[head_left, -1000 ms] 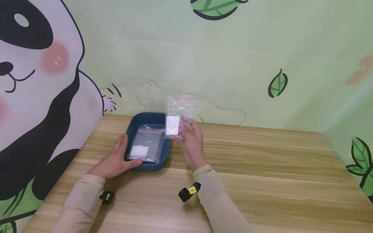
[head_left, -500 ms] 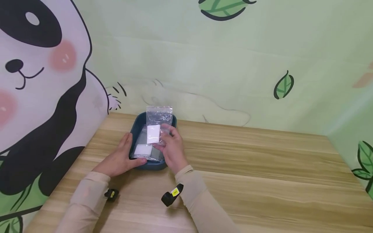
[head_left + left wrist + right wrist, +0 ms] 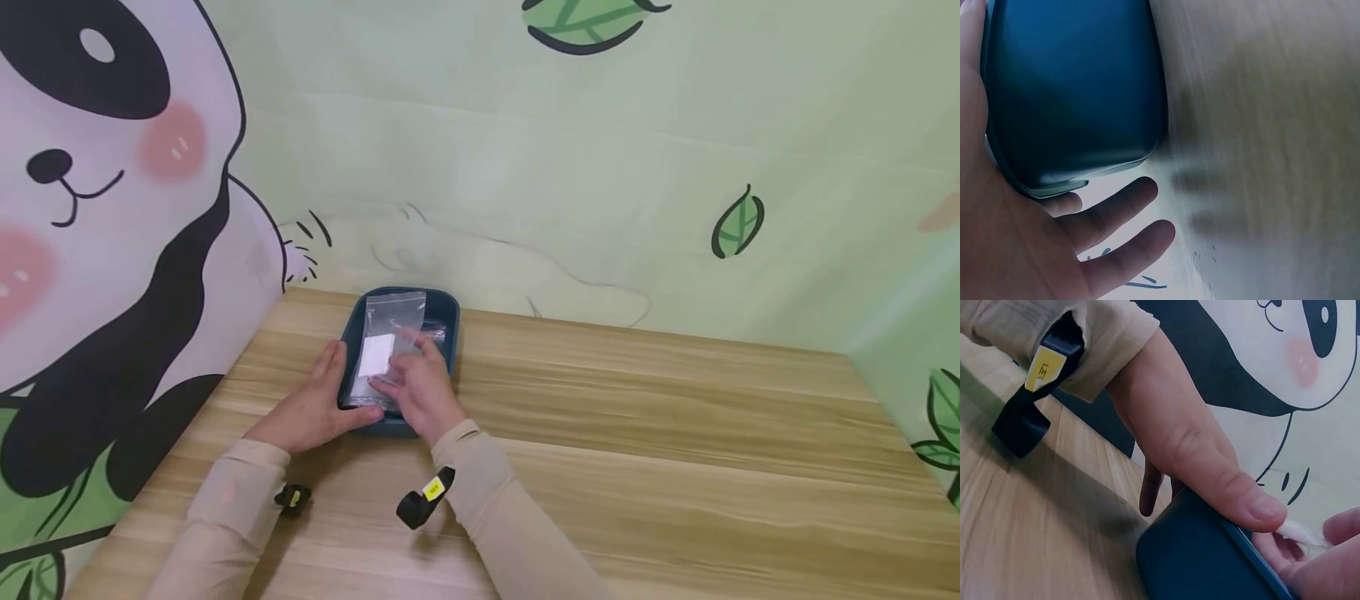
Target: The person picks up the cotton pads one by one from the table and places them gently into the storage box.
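A clear zip bag [image 3: 397,312] with a white label or card [image 3: 377,356] inside lies over the dark blue tray [image 3: 390,427], within its rim. Its right side is pinched by my right hand [image 3: 427,385]; the right wrist view catches those fingers beside a white edge [image 3: 1300,532]. Beneath it, another clear bag [image 3: 435,333] in the tray is mostly covered. My left hand [image 3: 309,408] rests against the tray's left side and near corner, thumb across the near rim. In the left wrist view its fingers [image 3: 1129,250] extend fairly straight past the tray's outer wall [image 3: 1079,87].
The tray stands on a wood-grain table [image 3: 645,433], close to the back wall [image 3: 480,150]. That wall carries a printed panda [image 3: 127,208] and leaves. A black wrist camera strap hangs at each sleeve, the right one [image 3: 425,498] above the table.
My right hand has moved left and down with the zip bag, from beside the tray's right rim to within the tray. My left hand stays at the tray; the head view has shifted slightly.
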Motion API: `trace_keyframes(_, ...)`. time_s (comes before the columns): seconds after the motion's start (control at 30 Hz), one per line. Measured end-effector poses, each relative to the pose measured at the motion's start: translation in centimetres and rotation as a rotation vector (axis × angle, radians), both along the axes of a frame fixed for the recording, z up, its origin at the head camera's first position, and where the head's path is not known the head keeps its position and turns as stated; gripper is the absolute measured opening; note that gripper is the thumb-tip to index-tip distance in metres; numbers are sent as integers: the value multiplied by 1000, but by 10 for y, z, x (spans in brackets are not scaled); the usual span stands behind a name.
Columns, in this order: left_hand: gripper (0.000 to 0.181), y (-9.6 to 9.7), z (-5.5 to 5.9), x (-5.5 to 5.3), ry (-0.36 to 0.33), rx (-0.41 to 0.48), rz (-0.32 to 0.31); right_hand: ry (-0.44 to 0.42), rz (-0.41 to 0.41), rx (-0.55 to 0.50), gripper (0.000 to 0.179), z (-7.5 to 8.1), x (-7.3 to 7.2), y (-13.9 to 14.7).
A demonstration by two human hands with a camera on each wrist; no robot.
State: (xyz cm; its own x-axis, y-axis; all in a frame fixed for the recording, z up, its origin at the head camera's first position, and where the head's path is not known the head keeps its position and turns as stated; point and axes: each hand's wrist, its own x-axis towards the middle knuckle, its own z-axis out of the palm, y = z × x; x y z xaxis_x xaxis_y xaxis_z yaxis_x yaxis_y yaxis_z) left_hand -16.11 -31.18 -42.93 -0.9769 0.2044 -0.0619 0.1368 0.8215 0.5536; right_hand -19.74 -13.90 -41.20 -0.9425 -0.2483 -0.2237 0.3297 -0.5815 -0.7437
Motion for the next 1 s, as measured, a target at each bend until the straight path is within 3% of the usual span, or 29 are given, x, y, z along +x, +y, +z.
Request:
trace_keyframes(0.37, 124, 3, 2, -1, -14, 12, -22, -96, 164, 48, 75, 5, 0, 4)
trace_keyframes(0.5, 124, 2, 3, -2, -27, 6, -21, -89, 227, 113, 63, 9, 0, 6)
trace_keyframes(0.67, 123, 2, 3, -3, -21, -1, -19, -84, 240, 205, 36, 14, 1, 9)
trace_keyframes(0.87, 124, 1, 1, -2, -15, -15, -15, -114, 350, 102, 45, 17, 2, 11)
trace_keyframes(1.0, 125, 0, 1, -1, -15, -16, -16, -112, 419, 89, 38, 17, 3, 14)
